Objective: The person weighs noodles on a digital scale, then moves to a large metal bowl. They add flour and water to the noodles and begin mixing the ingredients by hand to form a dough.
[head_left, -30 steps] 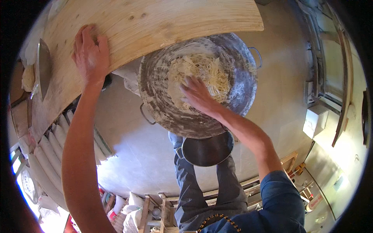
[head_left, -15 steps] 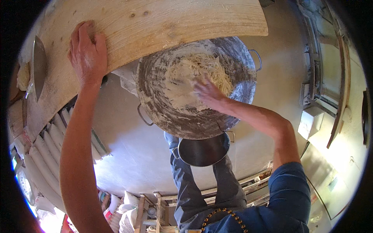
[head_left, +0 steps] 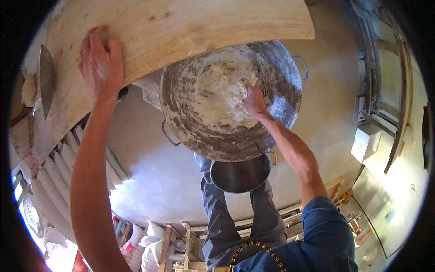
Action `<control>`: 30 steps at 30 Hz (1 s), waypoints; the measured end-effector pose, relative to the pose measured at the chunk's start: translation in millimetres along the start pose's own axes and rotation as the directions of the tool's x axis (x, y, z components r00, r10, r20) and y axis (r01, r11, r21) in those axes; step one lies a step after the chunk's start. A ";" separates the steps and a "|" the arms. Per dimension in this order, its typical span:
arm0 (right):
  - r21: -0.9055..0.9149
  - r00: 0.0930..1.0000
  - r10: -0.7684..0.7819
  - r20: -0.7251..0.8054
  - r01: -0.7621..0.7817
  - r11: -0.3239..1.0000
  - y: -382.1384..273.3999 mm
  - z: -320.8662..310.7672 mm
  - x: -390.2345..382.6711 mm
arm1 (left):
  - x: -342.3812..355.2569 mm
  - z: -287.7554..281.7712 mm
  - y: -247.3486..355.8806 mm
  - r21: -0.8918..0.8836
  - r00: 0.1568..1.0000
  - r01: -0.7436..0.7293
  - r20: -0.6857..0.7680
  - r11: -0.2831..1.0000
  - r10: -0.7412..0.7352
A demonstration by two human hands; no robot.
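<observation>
Head view: right hand [head_left: 253, 102] sunk open-fingered into the dough [head_left: 222, 97] in the big floured pan [head_left: 190, 131] mid-frame, left hand [head_left: 100, 63] flat on the desk [head_left: 190, 27] (upper left), so a hard shove could probably tip that pan.

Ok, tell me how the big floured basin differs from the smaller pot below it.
The big basin is wide, shallow and smeared with flour, holding dough that the right hand presses; the smaller pot is narrower, clean, shiny and looks empty. The basin partly overlaps the pot. Both are round metal vessels with side handles.
</observation>
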State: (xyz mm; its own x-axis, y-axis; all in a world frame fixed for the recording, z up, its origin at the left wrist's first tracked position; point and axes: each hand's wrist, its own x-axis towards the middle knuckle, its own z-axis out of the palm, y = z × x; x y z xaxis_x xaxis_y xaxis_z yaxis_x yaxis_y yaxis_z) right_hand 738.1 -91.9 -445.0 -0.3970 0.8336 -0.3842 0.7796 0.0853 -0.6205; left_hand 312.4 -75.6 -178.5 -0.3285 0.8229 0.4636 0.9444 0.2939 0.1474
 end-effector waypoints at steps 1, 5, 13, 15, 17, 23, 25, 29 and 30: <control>0.161 0.999 0.011 0.030 -0.015 0.987 -4.2 -0.9 -5.4 | 1.1 0.1 0.5 0.002 1.000 0.004 0.005 1.000 -0.004; 0.537 0.971 0.088 0.223 -0.197 0.820 -12.2 -14.8 -25.6 | 3.2 -1.0 1.5 -0.002 1.000 0.009 0.022 1.000 -0.009; 0.217 0.998 0.008 0.065 -0.022 0.976 8.8 -36.2 -28.9 | 1.2 -3.0 3.8 0.016 1.000 0.008 0.019 1.000 -0.008; -0.333 0.997 -0.074 0.009 0.073 0.940 3.1 -47.6 -25.0 | 0.5 -3.1 3.6 0.009 1.000 0.011 0.010 1.000 -0.011; -0.427 0.977 -0.155 0.144 0.203 0.881 -10.1 -55.6 -13.3 | -0.2 -2.4 2.6 0.015 1.000 -0.005 -0.010 1.000 0.005; -0.376 0.865 -0.029 0.501 0.248 0.893 -52.2 -13.5 40.0 | -0.4 1.3 -2.0 -0.007 1.000 -0.013 -0.012 1.000 0.013; -0.423 0.914 -0.217 0.343 0.356 0.833 -48.9 7.6 9.2 | 0.1 2.5 -1.9 0.002 1.000 -0.005 -0.013 1.000 0.006; -0.440 0.886 -0.340 0.315 0.454 0.775 -29.1 2.2 -71.0 | 0.6 0.6 0.9 0.047 0.999 -0.020 -0.032 0.999 0.022; -0.416 0.865 -0.347 0.362 0.483 0.770 -23.1 -8.7 -84.3 | 0.6 -0.6 1.8 0.059 1.000 -0.013 -0.022 0.998 0.014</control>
State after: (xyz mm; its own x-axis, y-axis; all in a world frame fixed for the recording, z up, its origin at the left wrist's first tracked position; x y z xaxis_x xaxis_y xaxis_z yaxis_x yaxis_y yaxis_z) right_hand 757.7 -159.3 -392.3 -0.7894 0.4942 -0.3642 0.6103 0.6955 -0.3791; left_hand 313.9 -74.9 -177.5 -0.3147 0.8159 0.4851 0.9460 0.3114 0.0900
